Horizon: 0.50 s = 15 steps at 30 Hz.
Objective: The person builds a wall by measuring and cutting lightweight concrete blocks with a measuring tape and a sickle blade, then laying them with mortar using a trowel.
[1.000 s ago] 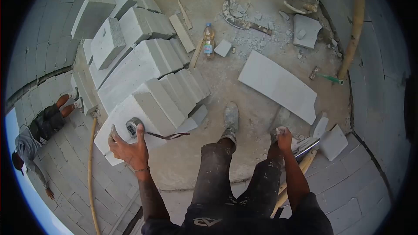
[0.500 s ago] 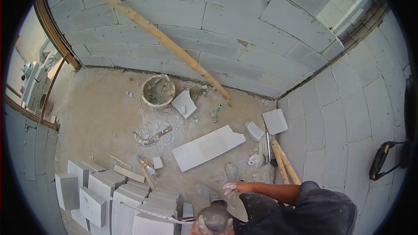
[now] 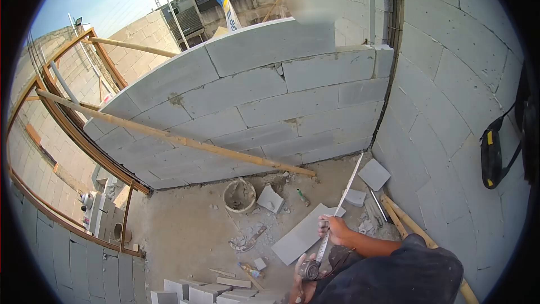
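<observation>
A round tape measure case [image 3: 309, 270] is in my left hand [image 3: 301, 281] near the bottom centre, fingers wrapped round it. The pale tape blade [image 3: 351, 180] runs from it up and to the right, its far end near the foot of the wall corner. My right hand [image 3: 333, 229] is closed round the blade a little above the case. Beneath the blade, a long white block [image 3: 301, 239] lies on the floor.
Bucket of mortar [image 3: 239, 196], broken block [image 3: 270, 199], green-handled tool [image 3: 303, 197] and a curved tool [image 3: 248, 238] lie on the floor. A bamboo pole [image 3: 185, 142] leans across the block wall [image 3: 253, 107]. More poles [image 3: 413, 228] stand right; stacked blocks [image 3: 202, 293] are at bottom.
The view has tilted up, showing the wall's top and the sky. The blade, earlier pointing left, now extends up and right. My right hand, open before, has closed on it.
</observation>
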Each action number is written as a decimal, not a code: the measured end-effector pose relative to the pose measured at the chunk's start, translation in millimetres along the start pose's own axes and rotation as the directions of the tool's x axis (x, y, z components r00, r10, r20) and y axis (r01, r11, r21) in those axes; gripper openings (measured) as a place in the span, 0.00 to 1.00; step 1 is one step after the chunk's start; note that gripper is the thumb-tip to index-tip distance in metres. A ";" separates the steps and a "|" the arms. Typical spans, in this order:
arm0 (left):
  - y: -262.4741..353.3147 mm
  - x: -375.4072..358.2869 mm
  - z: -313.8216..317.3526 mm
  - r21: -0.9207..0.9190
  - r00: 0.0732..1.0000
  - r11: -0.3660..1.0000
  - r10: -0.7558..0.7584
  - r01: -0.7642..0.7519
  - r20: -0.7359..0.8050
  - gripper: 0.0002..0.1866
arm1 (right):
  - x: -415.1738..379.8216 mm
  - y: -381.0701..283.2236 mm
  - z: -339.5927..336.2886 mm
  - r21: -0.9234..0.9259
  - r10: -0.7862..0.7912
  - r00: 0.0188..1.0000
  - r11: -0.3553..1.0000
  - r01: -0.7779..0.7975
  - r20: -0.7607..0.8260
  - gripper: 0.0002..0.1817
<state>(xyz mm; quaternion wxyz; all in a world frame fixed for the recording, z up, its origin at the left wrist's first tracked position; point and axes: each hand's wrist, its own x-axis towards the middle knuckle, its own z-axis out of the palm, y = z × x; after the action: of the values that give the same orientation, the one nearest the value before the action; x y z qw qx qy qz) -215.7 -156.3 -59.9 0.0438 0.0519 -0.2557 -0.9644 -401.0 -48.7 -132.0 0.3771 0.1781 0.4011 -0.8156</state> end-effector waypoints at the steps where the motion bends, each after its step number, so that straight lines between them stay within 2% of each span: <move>1: -1.1 1.4 -4.5 0.003 1.000 1.000 0.003 -0.003 0.000 0.38 | 1.3 -3.6 -5.6 0.071 -0.052 0.998 0.996 0.050 0.022 0.12; 2: -2.1 5.6 -15.6 -0.049 0.975 0.979 -0.203 0.200 -0.091 0.37 | -0.9 -9.7 -3.4 0.067 -0.048 0.998 0.997 0.046 0.028 0.12; 3: -4.4 11.5 -24.6 -0.123 0.900 0.915 -0.401 0.384 -0.173 0.35 | -2.9 -15.5 4.2 -0.018 -0.112 0.994 0.994 0.112 0.010 0.12; 4: -8.1 19.2 -30.1 -0.078 0.867 0.893 -0.450 0.444 -0.213 0.33 | -3.2 -20.2 9.1 -0.106 -0.173 0.985 0.980 0.171 -0.001 0.12; 5: -9.4 20.4 -32.8 -0.088 0.869 0.899 -0.438 0.430 -0.232 0.33 | -5.7 -24.3 11.0 -0.112 -0.149 0.989 0.982 0.149 0.007 0.12; 7: -11.5 35.4 -28.2 0.228 0.845 0.826 -0.448 0.516 -0.290 0.31 | -2.2 -48.6 21.8 -0.258 -0.305 0.942 0.907 0.332 0.139 0.11; 9: -9.7 50.1 -21.8 0.201 0.861 0.857 -0.407 0.475 -0.304 0.27 | -6.1 -82.4 35.3 -0.300 -0.443 0.885 0.833 0.465 0.142 0.11; 11: -3.3 61.3 -18.0 0.257 0.873 0.844 -0.405 0.472 -0.272 0.23 | 1.2 -120.9 38.3 -0.223 -0.534 0.836 0.806 0.548 0.122 0.12; 12: 2.9 66.2 -11.4 0.350 0.881 0.813 -0.387 0.466 -0.273 0.20 | 6.2 -140.2 35.0 -0.227 -0.560 0.814 0.781 0.581 0.156 0.13; 13: 7.7 73.6 -10.6 0.340 0.892 0.834 -0.350 0.436 -0.285 0.20 | 11.1 -160.3 30.8 -0.231 -0.585 0.789 0.755 0.614 0.189 0.14; 15: 12.8 78.2 -15.9 0.579 0.895 0.683 -0.355 0.445 -0.269 0.20 | 12.8 -199.5 31.3 -0.302 -0.619 0.767 0.708 0.639 0.171 0.15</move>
<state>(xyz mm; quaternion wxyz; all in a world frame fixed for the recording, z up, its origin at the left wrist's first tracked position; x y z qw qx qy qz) -290.4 -183.8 -73.4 -0.1709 0.1833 -0.5402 -0.8033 -560.3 -0.8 -16.7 0.1129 -0.0607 0.5621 -0.8171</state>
